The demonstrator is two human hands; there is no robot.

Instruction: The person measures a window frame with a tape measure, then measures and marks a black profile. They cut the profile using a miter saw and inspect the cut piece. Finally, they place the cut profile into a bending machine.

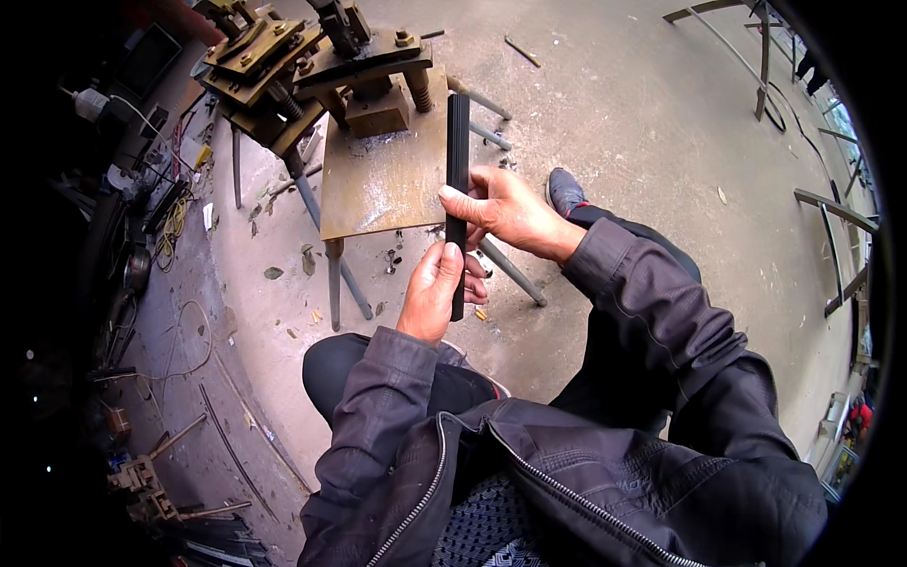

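Note:
Both my hands grip a straight black ribbed strip (457,142), held lengthwise in front of me. My left hand (434,295) is closed round its lower part, thumb on top. Higher up, my right hand (515,213) pinches it from the right side, its thumb lying across the strip. The strip's upper part overlaps the right edge of a metal-topped stand (378,194); whether it touches that edge I cannot tell. On the stand's far half is a press-like die fixture (378,115) with a block, posts, springs and a bolted upper plate. Bright shavings lie before the block.
Left of the stand, a second bolted fixture (260,57) sits on thin legs. Cables (173,231) and equipment line the left side. Dry leaves (273,272) and scraps litter the concrete floor (624,113). Metal frames (836,210) stand at the right. My shoe (565,190) is near the stand's legs.

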